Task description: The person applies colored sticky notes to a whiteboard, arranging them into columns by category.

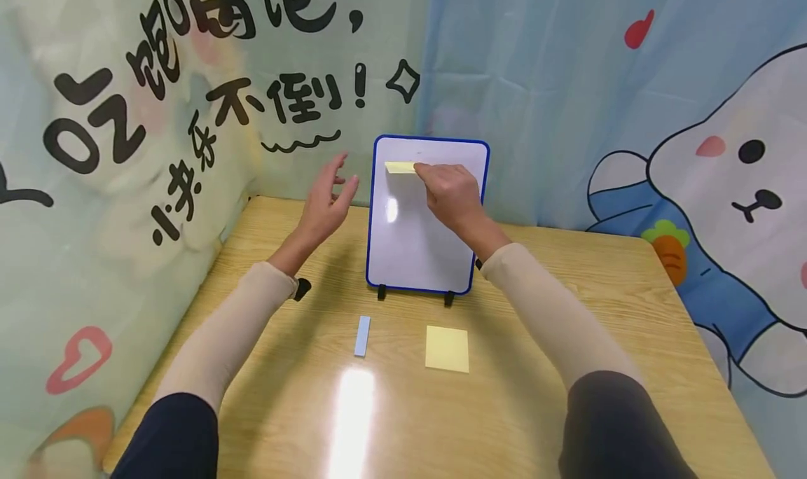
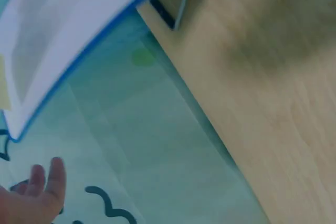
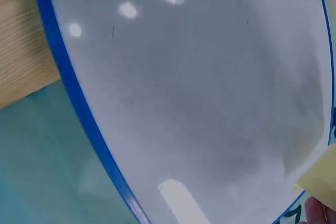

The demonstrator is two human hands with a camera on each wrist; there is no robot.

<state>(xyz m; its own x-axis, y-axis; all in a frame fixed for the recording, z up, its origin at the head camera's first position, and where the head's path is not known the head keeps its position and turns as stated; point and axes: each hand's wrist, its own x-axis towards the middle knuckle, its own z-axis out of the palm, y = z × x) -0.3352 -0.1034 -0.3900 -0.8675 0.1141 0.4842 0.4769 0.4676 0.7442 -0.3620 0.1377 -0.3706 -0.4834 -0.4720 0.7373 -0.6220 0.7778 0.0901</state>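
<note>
A small whiteboard [image 1: 416, 234] with a blue frame stands upright on the table. Near its top my right hand [image 1: 450, 192] pinches the right end of a yellow sticky note [image 1: 398, 167], which overlaps the board's upper left in the head view. In the right wrist view the note [image 3: 321, 179] is slightly bent, with fingertips [image 3: 315, 211] beside it at the board's edge. My left hand [image 1: 326, 199] is raised just left of the board, fingers spread and holding nothing. The left wrist view shows its fingers [image 2: 55, 179] below the board's corner.
On the wooden table [image 1: 536, 409], in front of the board, lie a narrow blue strip [image 1: 362, 336] and a square yellow sticky note [image 1: 447, 349]. Black feet [image 1: 381, 293] support the board. A printed curtain [image 1: 504, 101] hangs behind and along the left side.
</note>
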